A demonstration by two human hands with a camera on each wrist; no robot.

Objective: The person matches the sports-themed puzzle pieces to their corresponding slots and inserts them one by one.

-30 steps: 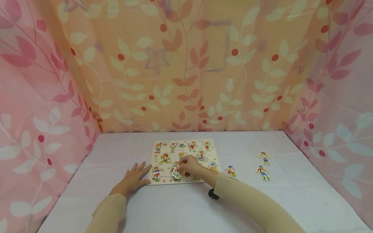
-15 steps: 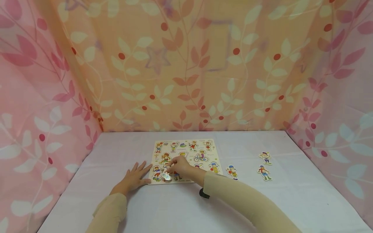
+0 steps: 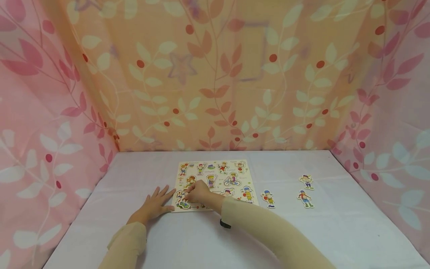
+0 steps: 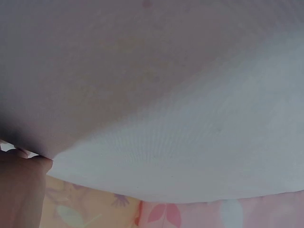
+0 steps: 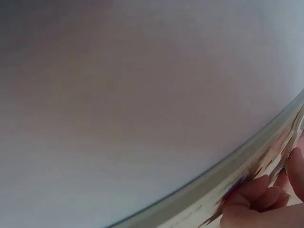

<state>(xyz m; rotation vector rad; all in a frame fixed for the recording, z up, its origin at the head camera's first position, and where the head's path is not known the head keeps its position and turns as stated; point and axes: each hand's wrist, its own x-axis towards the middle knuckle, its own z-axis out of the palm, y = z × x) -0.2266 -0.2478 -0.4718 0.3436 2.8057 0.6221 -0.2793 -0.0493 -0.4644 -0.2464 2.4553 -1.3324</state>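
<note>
A cream peg puzzle board (image 3: pixel 201 178) printed with cartoon sports figures lies on the white table. My left hand (image 3: pixel 156 203) rests flat with fingers spread, touching the board's left edge. Over the board's lower left corner, my right hand (image 3: pixel 200 192) pinches a figure-shaped puzzle piece (image 3: pixel 183 203) between thumb and fingers. In the right wrist view, the curled fingers (image 5: pixel 254 190) are close to the board surface, with a thin piece edge by them. Whether the held piece lies flat in a recess cannot be told. The left wrist view catches only part of the left hand (image 4: pixel 21 185).
Right of the board lies a loose blue-capped figure piece (image 3: pixel 268 199). Farther right are two more, a purple-capped figure (image 3: pixel 306 182) and a figure in blue and red (image 3: pixel 305 199). Patterned curtains (image 3: pixel 215 74) enclose the table's back and sides.
My right hand has moved left across the board with the puzzle piece, from its lower middle to the lower left corner. The left hand has stayed in place.
</note>
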